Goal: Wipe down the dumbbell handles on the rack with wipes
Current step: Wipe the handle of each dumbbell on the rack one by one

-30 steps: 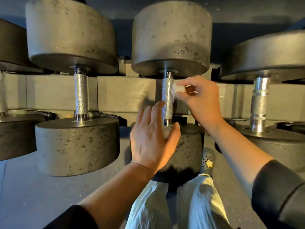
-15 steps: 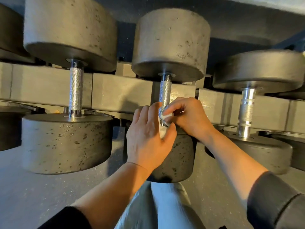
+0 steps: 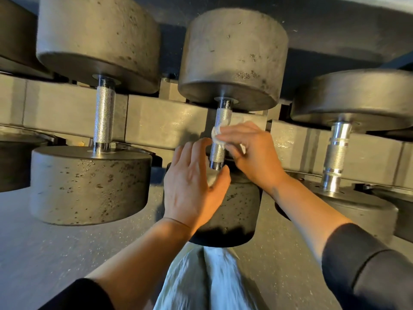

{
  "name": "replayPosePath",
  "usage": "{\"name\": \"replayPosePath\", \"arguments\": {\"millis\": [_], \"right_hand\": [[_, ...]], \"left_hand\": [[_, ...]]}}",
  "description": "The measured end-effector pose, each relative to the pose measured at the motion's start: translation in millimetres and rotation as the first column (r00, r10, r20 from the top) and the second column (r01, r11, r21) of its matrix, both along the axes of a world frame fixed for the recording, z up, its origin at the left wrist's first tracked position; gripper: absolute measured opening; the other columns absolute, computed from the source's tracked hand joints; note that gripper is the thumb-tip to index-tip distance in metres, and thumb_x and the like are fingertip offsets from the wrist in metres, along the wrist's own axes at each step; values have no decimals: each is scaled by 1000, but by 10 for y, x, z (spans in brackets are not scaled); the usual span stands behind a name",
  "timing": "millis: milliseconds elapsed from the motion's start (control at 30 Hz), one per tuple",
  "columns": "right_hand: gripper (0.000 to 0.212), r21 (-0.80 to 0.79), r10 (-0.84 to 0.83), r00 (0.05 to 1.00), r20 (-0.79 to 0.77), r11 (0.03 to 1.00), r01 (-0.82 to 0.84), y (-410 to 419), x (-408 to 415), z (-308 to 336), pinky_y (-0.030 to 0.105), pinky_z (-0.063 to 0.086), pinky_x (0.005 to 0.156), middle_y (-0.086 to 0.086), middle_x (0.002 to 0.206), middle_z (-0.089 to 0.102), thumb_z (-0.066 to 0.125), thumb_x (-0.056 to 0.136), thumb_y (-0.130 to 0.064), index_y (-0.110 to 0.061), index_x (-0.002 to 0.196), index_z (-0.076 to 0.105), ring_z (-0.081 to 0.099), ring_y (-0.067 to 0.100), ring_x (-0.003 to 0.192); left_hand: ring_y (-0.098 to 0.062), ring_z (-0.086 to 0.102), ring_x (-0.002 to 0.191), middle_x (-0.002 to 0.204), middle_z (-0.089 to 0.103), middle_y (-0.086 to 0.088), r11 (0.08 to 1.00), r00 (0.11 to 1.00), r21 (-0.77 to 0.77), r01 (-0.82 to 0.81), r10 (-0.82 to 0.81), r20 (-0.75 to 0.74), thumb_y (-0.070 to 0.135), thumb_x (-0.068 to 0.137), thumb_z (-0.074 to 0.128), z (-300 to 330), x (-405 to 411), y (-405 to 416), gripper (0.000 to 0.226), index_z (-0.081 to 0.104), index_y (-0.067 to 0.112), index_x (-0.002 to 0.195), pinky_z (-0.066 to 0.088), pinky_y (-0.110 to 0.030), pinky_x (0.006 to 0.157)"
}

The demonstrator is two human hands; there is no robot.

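Note:
The middle dumbbell lies across the rack, its knurled steel handle point(image 3: 222, 118) running between two grey heads. My right hand point(image 3: 252, 153) pinches a crumpled white wipe point(image 3: 217, 133) against the middle of that handle. My left hand point(image 3: 192, 186) rests flat on the near head point(image 3: 237, 209) of the same dumbbell, fingers spread, with a bit of white showing under the palm. Another dumbbell's handle point(image 3: 104, 117) stands to the left, and a shiny grooved handle point(image 3: 336, 153) to the right.
The grey rack rail point(image 3: 165, 124) runs behind the handles. More dumbbell heads sit at the far left edge point(image 3: 13, 162) and far right. Speckled grey floor point(image 3: 55, 253) and my pale trouser legs point(image 3: 210, 283) are below.
My right hand has moved the wipe from the bottom of the handle up to its middle. My left hand stays on the near head.

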State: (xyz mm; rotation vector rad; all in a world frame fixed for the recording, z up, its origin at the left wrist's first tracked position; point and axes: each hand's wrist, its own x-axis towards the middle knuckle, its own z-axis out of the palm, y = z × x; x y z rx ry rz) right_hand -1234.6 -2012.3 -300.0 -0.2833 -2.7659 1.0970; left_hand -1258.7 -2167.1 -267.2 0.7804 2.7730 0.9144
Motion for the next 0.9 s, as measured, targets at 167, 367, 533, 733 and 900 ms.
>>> {"name": "replayPosePath", "arguments": {"millis": [167,367,533,733,900], "right_hand": [[29,-157,218,956,196,969,-189,50,52,75,2,35,91,5,105,70,72,72,9,-9,95,75,61,19,101],[28,-147,153,980,125,980,-134,18,-34,259,4,34,89,2,102,71,69,74,7,-10,96,74,58,15,99],[29,155,68,994,-80,986,-55,-34,-275,207,19,40,98,4,105,70,72,73,4,-10,99,73,52,19,114],[44,309,215,969,119,920,-242,-12,-189,93,28,36,103,7,125,62,71,72,4,-7,114,67,45,22,126],[32,164,162,964,212,966,-199,-98,-117,157,15,40,84,13,107,63,63,75,8,-7,102,72,56,23,100]], "left_hand": [[-12,46,87,95,59,-3,999,999,29,27,-26,-42,39,84,50,-2,2,-2,37,48,16,113,30,-17,72],[-12,45,87,95,59,-4,999,999,27,19,-18,-29,39,84,51,20,-2,-1,38,55,11,109,30,-17,72],[-16,49,89,95,59,-2,1000,1000,2,-22,22,-2,37,83,52,15,7,-25,37,56,11,109,32,-17,73],[-15,49,90,94,60,-5,994,1000,104,-26,28,-13,30,81,57,-21,-13,-22,34,58,8,107,34,-18,78],[0,37,92,101,54,2,965,987,240,-106,73,141,36,79,51,-67,-44,-102,41,53,14,114,31,-2,79]]}}
